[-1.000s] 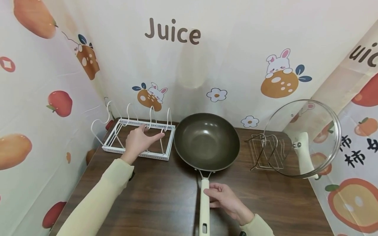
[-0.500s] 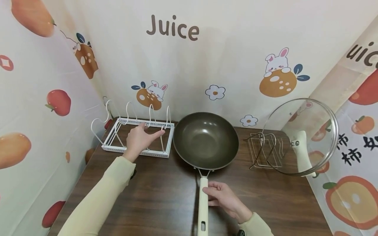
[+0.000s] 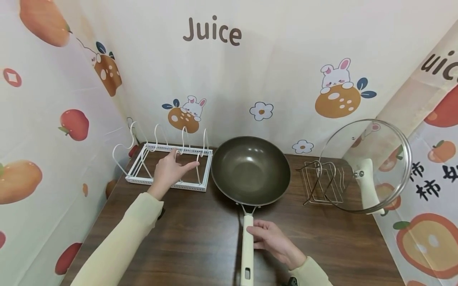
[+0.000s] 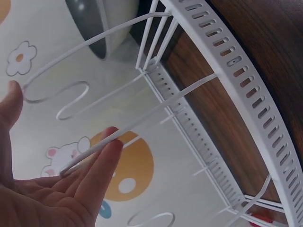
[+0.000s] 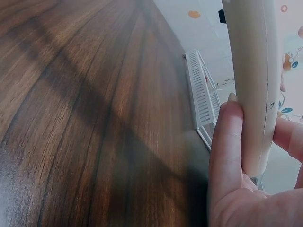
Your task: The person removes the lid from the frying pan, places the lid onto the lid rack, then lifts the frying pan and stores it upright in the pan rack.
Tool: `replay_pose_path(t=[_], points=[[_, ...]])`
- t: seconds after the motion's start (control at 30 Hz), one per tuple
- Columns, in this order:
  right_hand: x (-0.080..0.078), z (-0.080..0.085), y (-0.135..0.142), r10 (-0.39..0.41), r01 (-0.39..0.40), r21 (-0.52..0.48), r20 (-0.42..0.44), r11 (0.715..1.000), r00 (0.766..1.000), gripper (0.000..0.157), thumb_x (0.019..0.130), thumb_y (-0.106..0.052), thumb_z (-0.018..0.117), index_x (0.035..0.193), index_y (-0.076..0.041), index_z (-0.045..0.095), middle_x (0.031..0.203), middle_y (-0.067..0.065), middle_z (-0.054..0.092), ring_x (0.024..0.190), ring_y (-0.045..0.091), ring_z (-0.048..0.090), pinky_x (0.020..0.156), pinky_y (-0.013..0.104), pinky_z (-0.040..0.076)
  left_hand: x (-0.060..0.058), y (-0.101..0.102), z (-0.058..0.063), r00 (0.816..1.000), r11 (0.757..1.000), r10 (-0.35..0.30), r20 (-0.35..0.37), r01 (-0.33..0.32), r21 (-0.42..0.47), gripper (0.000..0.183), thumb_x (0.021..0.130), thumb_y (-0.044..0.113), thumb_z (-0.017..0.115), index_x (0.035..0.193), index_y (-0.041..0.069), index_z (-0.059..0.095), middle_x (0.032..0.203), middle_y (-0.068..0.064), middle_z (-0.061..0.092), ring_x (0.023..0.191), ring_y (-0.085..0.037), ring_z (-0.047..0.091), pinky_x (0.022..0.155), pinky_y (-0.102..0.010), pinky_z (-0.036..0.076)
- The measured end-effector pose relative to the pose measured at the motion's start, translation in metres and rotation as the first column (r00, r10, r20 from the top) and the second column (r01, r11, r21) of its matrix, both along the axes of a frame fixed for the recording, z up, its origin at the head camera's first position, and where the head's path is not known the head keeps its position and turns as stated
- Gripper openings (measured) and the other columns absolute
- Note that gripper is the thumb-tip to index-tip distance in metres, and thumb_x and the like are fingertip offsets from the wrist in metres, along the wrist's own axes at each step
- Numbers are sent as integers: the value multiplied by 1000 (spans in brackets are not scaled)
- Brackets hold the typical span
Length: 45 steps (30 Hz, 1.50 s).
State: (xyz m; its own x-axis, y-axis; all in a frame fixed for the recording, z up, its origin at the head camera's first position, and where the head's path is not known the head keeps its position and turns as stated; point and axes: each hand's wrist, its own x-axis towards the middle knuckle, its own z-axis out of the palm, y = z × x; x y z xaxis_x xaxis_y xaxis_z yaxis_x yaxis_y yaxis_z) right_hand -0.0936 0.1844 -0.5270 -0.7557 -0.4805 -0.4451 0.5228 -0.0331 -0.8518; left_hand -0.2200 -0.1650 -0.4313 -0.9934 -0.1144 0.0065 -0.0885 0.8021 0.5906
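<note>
A dark nonstick wok (image 3: pixel 251 171) with a cream handle (image 3: pixel 247 250) sits at the back middle of the table. My right hand (image 3: pixel 273 241) grips that handle from its right side; in the right wrist view the fingers (image 5: pixel 226 146) and thumb lie on opposite sides of it. To the left stands a white pot rack (image 3: pixel 184 186) with curved wire dividers. My left hand (image 3: pixel 169 171) reaches over the rack, thumb and fingers spread apart. In the left wrist view, straight fingers (image 4: pixel 99 175) lie against one divider (image 4: pixel 156 109) and the thumb is by another.
A glass lid (image 3: pixel 343 139) with a cream handle stands upright in a small metal wire rack (image 3: pixel 311 186) at the right. The dark wooden table (image 3: pixel 193 246) is bounded by printed curtains (image 3: pixel 229 79) behind and at both sides.
The head view shifts slightly. Both hands, the wok and the pot rack stay where they were.
</note>
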Motion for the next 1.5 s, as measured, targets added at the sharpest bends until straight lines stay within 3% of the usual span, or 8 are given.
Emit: replay_pose_path(t=[0.2, 0.27, 0.5, 0.8, 0.97, 1.2, 1.33, 1.5], points=[[-1, 0, -1, 2, -2, -34, 17, 999, 1000, 21, 102, -19, 62, 117, -3, 61, 96, -5, 71, 90, 9, 71, 85, 32, 61, 10, -2, 4, 999, 999, -30, -12, 30, -23, 106, 85, 60, 77, 157, -5, 33, 91, -23, 71, 83, -38, 69, 85, -56, 55], [-1, 1, -1, 2, -1, -48, 24, 999, 1000, 22, 102, -20, 62, 117, -3, 61, 97, -4, 73, 91, 11, 72, 86, 33, 62, 14, -2, 5, 999, 999, -37, -17, 37, -30, 107, 86, 58, 77, 157, -7, 32, 89, -22, 66, 82, -37, 66, 86, -56, 55], [-5, -1, -7, 0, 9, -99, 86, 995, 996, 30, 102, -22, 63, 120, 2, 59, 104, 6, 76, 95, 16, 75, 89, 33, 62, 30, -4, 4, 998, 997, -54, -22, 52, -54, 103, 88, 54, 77, 156, -9, 32, 98, -23, 66, 90, -36, 65, 88, -56, 54], [-13, -6, -6, 38, -14, -178, 134, 984, 990, 25, 104, -22, 60, 120, -3, 60, 104, 3, 77, 96, 14, 75, 90, 31, 62, 49, -7, -2, 995, 994, -92, -31, 90, -60, 99, 88, 53, 78, 152, -12, 38, 124, -30, 70, 111, -43, 69, 92, -58, 54], [-17, -7, -3, 65, -30, -227, 150, 973, 987, 31, 106, -19, 57, 130, 1, 56, 106, 2, 76, 99, 14, 75, 93, 31, 61, 59, -6, -7, 993, 993, -116, 13, 116, -38, 97, 90, 50, 77, 150, -15, 38, 134, -35, 63, 117, -47, 67, 97, -60, 54], [-23, -7, -1, 92, -50, -253, 156, 966, 983, 32, 107, -17, 55, 133, 2, 55, 108, 2, 76, 103, 14, 75, 95, 30, 60, 71, -4, -24, 984, 990, -131, 123, 125, 60, 90, 91, 50, 76, 149, -11, 43, 128, -30, 69, 114, -41, 70, 99, -56, 54], [-26, -6, 0, 110, -70, -257, 143, 964, 984, 23, 107, -14, 54, 124, -1, 60, 109, 3, 77, 104, 14, 75, 95, 29, 60, 78, 1, -37, 967, 982, -151, 205, 124, 140, 94, 90, 52, 75, 152, -9, 40, 146, -28, 58, 119, -38, 69, 98, -52, 57], [-29, -4, 0, 120, -78, -255, 153, 964, 981, 19, 106, -13, 56, 119, -1, 62, 108, 4, 78, 104, 14, 76, 95, 29, 60, 89, 11, -50, 939, 964, -187, 289, 120, 236, 93, 89, 52, 77, 150, -10, 43, 147, -27, 57, 117, -37, 71, 93, -47, 61]])
